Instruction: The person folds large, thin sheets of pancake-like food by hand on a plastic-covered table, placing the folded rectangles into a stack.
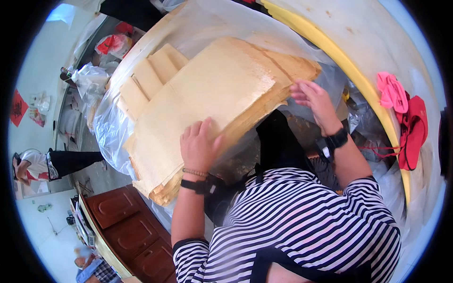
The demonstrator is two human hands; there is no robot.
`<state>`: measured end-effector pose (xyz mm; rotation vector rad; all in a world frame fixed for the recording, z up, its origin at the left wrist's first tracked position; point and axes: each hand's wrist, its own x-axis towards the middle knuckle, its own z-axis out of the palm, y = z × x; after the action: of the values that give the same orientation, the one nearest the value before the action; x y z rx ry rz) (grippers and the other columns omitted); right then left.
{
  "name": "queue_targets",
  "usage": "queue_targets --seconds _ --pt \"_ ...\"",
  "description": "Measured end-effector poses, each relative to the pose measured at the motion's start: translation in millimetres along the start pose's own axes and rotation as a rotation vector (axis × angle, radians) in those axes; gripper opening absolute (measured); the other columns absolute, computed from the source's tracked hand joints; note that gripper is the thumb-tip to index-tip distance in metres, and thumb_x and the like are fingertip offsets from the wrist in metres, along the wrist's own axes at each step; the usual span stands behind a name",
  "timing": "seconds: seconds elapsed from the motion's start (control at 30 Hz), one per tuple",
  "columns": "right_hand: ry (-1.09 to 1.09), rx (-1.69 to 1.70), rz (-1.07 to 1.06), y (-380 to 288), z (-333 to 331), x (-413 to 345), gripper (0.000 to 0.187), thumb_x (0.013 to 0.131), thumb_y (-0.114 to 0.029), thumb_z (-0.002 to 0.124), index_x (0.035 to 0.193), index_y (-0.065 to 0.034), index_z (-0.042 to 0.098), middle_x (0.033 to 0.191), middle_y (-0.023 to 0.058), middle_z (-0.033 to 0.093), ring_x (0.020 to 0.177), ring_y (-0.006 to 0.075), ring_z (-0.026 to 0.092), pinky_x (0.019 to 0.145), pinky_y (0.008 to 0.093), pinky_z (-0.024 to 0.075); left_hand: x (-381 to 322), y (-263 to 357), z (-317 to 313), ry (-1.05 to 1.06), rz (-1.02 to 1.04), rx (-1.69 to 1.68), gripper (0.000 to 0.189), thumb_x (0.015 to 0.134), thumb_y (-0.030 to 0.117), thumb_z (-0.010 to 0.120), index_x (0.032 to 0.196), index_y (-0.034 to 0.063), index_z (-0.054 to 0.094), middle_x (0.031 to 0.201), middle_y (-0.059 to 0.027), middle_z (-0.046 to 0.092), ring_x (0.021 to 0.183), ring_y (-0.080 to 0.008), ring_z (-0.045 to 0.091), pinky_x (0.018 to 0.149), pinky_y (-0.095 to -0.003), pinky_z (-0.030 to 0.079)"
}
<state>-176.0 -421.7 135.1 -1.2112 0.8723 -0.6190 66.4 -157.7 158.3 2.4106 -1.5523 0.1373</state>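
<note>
A thick stack of large, thin tan sheets (212, 81) lies before me on a surface covered with clear plastic film (201, 26). My left hand (200, 143) rests on the top sheet near the stack's close edge, fingers spread, holding nothing. At the right end of that edge, my right hand (311, 100) is beside the stack's corner; its fingers are partly curled, and whether they pinch a sheet cannot be told. Several smaller folded tan pieces (150, 76) lie along the far left side, partly under the large sheets.
A yellow edge (339, 53) curves along the right, with a pink cloth (392, 92) and a red fabric item (412, 131) on it. Plastic bags (90, 79) crowd the left. A brown wooden cabinet (131, 219) stands lower left. One person (39, 164) stands farther left; another (93, 269) is at lower left.
</note>
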Motion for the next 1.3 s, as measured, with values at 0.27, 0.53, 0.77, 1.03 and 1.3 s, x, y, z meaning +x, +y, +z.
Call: queue_targets --seconds 0.27,0.53,0.77,1.03,1.3 --pt "-0.087 -0.187 0.061 1.4 35.0 41.4 0.045 0.096 -0.045 0.065 0.110 -0.0027 0.069 0.100 0.0088 0.072 0.083 0.0168 0.068 0.070 0.0306 0.0544 7.6 7.4 10.7 0.041 -0.003 0.009 0.038 0.085 0.035 0.075 0.115 0.0131 0.070 0.103 -0.0095 0.064 0.096 -0.0310 0.059 0.088 -0.0415 0.048" --pt "0.164 -0.972 -0.572 -23.3 57.8 22.1 0.012 0.085 -0.019 0.072 0.090 -0.0086 0.074 0.093 0.0099 0.071 0.084 0.0279 0.067 0.071 0.0358 0.0533 8.0 4.4 23.4 0.138 -0.021 -0.002 0.026 0.081 0.027 0.077 0.103 0.0155 0.071 0.095 -0.0060 0.063 0.092 -0.0302 0.059 0.083 -0.0428 0.048" --pt "-0.085 -0.851 -1.047 -32.5 73.3 14.5 0.008 0.082 -0.012 0.072 0.089 -0.0074 0.071 0.100 0.0064 0.072 0.088 0.0292 0.067 0.076 0.0398 0.0535 56.3 34.6 22.6 0.008 -0.302 -0.883 0.019 0.097 0.025 0.069 0.106 0.0081 0.072 0.101 -0.0060 0.068 0.089 -0.0197 0.066 0.077 -0.0321 0.053" --pt "-0.286 -0.726 -0.834 -22.2 87.0 -0.3 0.024 0.085 -0.020 0.076 0.104 -0.0069 0.071 0.116 0.0102 0.071 0.103 0.0324 0.066 0.087 0.0393 0.0543 98.6 42.9 43.4 -0.075 -0.572 -1.438 0.026 0.101 0.027 0.065 0.106 0.0018 0.072 0.086 0.0000 0.068 0.072 -0.0075 0.060 0.067 -0.0229 0.050" --pt "-0.412 -0.450 -0.600 8.1 72.7 16.4 0.062 0.084 -0.018 0.079 0.141 -0.0099 0.057 0.133 0.0147 0.064 0.112 0.0300 0.066 0.096 0.0360 0.0541 96.5 34.2 56.9 -0.098 -0.567 -1.797 0.024 0.101 0.017 0.064 0.118 0.0014 0.068 0.104 -0.0028 0.071 0.089 -0.0099 0.065 0.077 -0.0240 0.052"
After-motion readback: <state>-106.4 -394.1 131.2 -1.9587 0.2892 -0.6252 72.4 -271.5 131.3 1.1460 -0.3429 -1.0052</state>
